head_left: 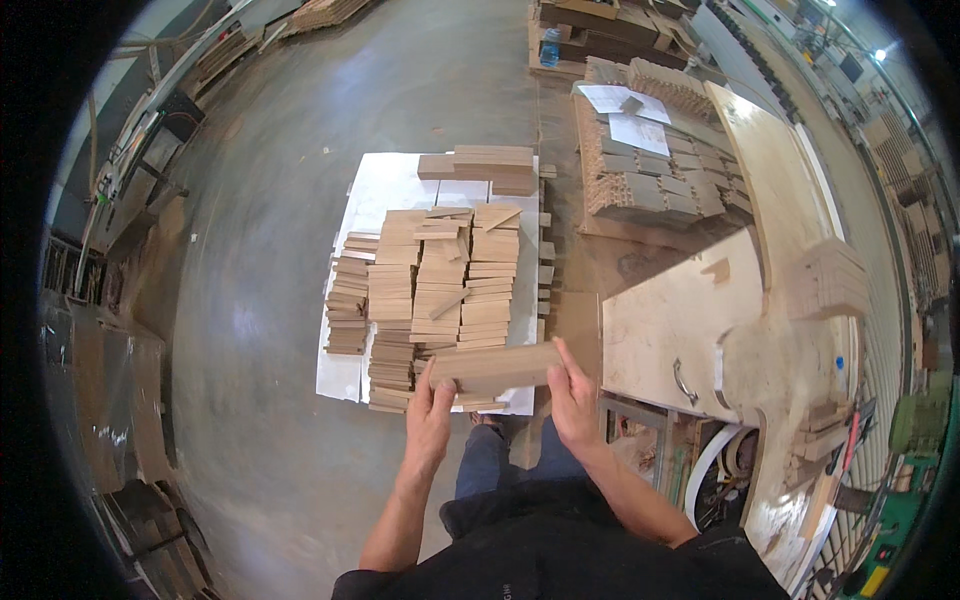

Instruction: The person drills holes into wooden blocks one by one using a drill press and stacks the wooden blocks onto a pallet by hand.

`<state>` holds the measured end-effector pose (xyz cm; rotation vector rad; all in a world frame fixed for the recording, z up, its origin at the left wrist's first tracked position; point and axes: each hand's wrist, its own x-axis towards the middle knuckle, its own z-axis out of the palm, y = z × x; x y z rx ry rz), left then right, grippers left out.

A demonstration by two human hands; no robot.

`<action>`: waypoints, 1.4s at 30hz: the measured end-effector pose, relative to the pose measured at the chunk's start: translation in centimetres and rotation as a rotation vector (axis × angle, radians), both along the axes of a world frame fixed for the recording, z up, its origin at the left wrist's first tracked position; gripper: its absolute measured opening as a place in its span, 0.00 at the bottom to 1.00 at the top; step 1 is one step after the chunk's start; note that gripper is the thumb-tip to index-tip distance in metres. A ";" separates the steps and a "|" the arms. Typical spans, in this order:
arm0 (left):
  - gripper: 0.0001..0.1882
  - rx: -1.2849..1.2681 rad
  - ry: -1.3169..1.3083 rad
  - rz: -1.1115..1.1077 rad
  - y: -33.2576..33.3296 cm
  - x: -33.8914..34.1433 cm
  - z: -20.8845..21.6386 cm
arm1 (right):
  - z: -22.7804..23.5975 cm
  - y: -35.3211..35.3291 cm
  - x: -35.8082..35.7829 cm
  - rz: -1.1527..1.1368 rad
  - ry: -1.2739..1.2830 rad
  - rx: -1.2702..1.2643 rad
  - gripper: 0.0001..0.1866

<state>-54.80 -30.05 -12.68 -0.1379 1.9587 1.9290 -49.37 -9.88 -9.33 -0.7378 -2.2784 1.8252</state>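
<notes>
Between my two hands is a wooden block (497, 369), held level by its ends; whether it is one piece or several pressed together I cannot tell. My left hand (430, 420) closes on its left end, the thumb on the near face. At the right end my right hand (574, 402) grips it the same way. Below and beyond it, rows of short wooden pieces (438, 283) lie on a white sheet (355, 210), a few of them loose and askew on top. A small stack of longer wooden blocks (493, 165) sits at the sheet's far edge.
To my right stands a pale wooden workbench (672, 330) with a metal handle (684, 382) and more wood pieces (828, 280). Beyond it, stacked wood parts (650, 185) carry white papers (638, 132). A green machine (905, 500) is at far right. Grey concrete floor (255, 300) lies leftward.
</notes>
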 end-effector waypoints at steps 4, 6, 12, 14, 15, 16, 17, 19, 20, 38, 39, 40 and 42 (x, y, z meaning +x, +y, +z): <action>0.25 0.033 0.000 0.024 2.4 -7.2 -0.8 | -6.3 2.5 -8.2 0.012 0.013 -0.120 0.23; 0.23 -0.032 -0.003 0.114 3.1 -10.3 -2.6 | -8.4 3.5 -12.5 0.066 -0.063 -0.133 0.23; 0.21 -0.349 0.032 0.020 8.6 -20.1 -7.5 | -18.5 9.7 -21.1 0.086 -0.060 -0.400 0.26; 0.19 -0.343 -0.058 0.049 10.1 -21.1 -9.7 | -20.7 10.6 -21.8 0.038 -0.127 -0.520 0.28; 0.22 -0.312 -0.092 0.046 10.7 -21.5 -10.2 | -21.3 11.3 -22.0 0.027 -0.176 -0.503 0.28; 0.25 -0.278 -0.107 0.053 11.5 -22.3 -10.8 | -21.7 12.1 -22.8 0.026 -0.206 -0.483 0.28; 0.23 -0.308 -0.113 0.034 11.8 -22.9 -12.2 | -21.5 12.5 -23.2 0.002 -0.225 -0.591 0.29; 0.22 -0.323 -0.115 -0.001 14.0 -25.0 -13.2 | -23.8 15.3 -24.0 0.011 -0.226 -0.533 0.29; 0.20 -0.342 -0.101 -0.033 14.8 -26.1 -14.0 | -24.7 16.0 -24.4 0.026 -0.211 -0.481 0.29; 0.29 -0.151 -0.308 -0.200 28.2 -56.0 -44.2 | -51.0 28.8 -51.0 -0.143 -0.108 -0.519 0.36; 0.29 -0.144 -0.318 -0.199 28.5 -57.3 -47.1 | -53.4 29.2 -51.9 -0.157 -0.127 -0.514 0.37; 0.29 -0.143 -0.341 -0.209 29.6 -57.9 -49.4 | -55.9 30.1 -52.3 -0.174 -0.158 -0.519 0.37; 0.29 -0.209 -0.429 -0.294 29.3 -59.8 -53.4 | -59.1 29.9 -53.9 -0.175 -0.216 -0.488 0.36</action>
